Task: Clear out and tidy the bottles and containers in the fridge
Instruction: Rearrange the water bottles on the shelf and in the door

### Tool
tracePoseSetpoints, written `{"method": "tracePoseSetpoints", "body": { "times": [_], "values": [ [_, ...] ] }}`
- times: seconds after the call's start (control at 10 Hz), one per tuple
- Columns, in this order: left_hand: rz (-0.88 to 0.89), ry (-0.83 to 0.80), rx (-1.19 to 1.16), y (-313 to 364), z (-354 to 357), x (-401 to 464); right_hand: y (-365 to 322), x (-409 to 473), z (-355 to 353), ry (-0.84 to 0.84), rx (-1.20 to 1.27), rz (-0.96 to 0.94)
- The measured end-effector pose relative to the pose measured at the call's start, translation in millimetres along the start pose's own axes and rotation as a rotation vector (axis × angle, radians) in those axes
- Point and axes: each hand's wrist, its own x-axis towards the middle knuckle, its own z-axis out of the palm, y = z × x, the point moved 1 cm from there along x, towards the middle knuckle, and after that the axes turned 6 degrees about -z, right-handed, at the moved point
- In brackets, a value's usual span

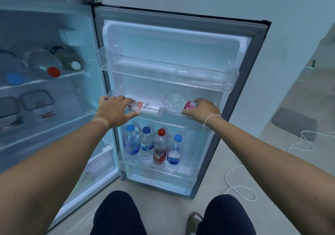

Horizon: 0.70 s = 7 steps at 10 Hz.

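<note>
Left hand (116,110) grips a white bottle (146,108) with red-and-orange lettering, lying on its side in the middle shelf (192,121) of the open fridge door (235,107). Right hand (203,110) curls round the pink-labelled end of a clear dimpled bottle (174,103), lying in the same shelf just beside the white one. Four upright water bottles (154,147) stand in the bottom door shelf. Inside the fridge (54,98), bottles lie on an upper shelf above lidded containers (37,99). White cable (241,185) trails across the floor.
</note>
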Motion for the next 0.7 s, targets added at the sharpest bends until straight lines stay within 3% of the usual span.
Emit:
{"method": "tracePoseSetpoints", "body": {
  "times": [0.2,0.4,0.5,0.7],
  "values": [
    [0.005,0.000,-0.002,0,0,0,2,-11,-5,0.086,0.505,-0.069],
    [-0.007,-0.007,-0.020,-2,-1,-2,1,-17,-18,-0.072,0.730,-0.147],
    [-0.005,-0.004,-0.018,-1,-1,-2,3,-22,-22,-0.160,0.772,-0.180],
    [-0.010,0.011,-0.018,0,-1,-2,5,-33,-24,-0.381,0.492,-0.289]
  ]
}}
